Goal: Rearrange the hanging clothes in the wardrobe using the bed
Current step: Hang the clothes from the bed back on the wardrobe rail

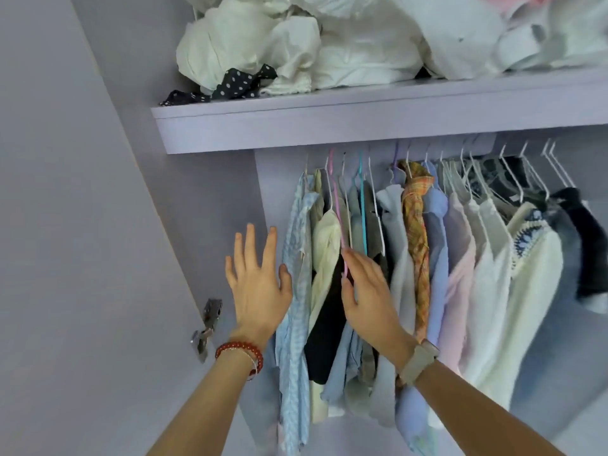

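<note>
Both hands are reaching, fingers spread (gripping nothing): left hand (258, 284) beside the hanging clothes (411, 258), right hand (367, 291) touching them.

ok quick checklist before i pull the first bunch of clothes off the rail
1. Left hand free: ok, open, fingers spread beside the pale blue checked shirt.
2. Right hand free: ok, fingers straight, reaching in among the hanging clothes by the pink plastic hanger.
3. A bunch already gripped: not ok, neither hand holds anything.
4. Hanger hooks visible on the rail: cannot tell, the lilac wooden shelf hides the rail.
5. White crumpled laundry pile on the shelf sitting steady: cannot tell.
6. Bed ready: cannot tell, out of view.
</note>
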`<state>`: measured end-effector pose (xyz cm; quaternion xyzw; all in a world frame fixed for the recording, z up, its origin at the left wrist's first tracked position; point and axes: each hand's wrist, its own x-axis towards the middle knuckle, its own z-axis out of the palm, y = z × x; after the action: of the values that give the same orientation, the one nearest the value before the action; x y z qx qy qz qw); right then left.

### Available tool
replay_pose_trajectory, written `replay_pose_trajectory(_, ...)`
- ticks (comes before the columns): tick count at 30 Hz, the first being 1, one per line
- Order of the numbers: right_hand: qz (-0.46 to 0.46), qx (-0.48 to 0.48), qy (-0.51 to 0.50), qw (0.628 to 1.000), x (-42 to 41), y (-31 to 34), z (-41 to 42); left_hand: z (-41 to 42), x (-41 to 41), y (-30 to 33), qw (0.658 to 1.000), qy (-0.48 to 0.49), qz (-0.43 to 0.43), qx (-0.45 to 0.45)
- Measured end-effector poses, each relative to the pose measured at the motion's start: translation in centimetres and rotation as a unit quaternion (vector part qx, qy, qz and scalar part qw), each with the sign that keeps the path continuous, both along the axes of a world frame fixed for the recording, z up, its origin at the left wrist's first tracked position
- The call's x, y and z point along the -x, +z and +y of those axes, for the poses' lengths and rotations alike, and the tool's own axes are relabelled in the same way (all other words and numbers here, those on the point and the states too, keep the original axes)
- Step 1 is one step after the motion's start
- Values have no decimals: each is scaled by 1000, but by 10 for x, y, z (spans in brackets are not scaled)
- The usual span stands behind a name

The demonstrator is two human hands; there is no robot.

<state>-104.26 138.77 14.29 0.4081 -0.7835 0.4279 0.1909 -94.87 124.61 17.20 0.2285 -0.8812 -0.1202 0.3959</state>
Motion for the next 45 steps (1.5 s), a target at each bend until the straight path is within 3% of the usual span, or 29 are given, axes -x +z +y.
replay_pose_trajectory(3, 31, -110, -124, 986, -22, -27, 53, 27, -10, -43, 997, -44, -67, -8)
replay_pose_trajectory(6, -38, -206, -198, 958, -47, -65, 121, 73, -17, -90, 985, -100, -142, 0)
replay_pose_trajectory(12, -178, -270, -353, 878, -126, -119, 286, 219, -22, -147, 921, -310, -235, 27)
replay_pose_trajectory(16, -268, -242, -466, 808, -198, -146, 395, 333, -39, -171, 839, -474, -263, 59)
replay_pose_trajectory(19, -307, -200, -550, 750, -257, -165, 470, 420, -61, -191, 726, -601, -307, 128)
replay_pose_trajectory(23, -339, -147, -626, 687, -315, -181, 551, 531, -82, -208, 612, -705, -314, 173)
replay_pose_trajectory(28, -375, -49, -724, 577, -406, -195, 669, 713, -122, -210, 527, -765, -300, 216)
replay_pose_trajectory(34, -405, 35, -790, 458, -498, -199, 763, 866, -186, -215, 415, -832, -333, 156)
replay_pose_trajectory(40, -431, 119, -805, 391, -534, -222, 829, 975, -206, -246, 369, -821, -378, 215)
replay_pose_trajectory(45, -418, 182, -823, 339, -550, -248, 923, 1081, -214, -279, 360, -811, -384, 254)
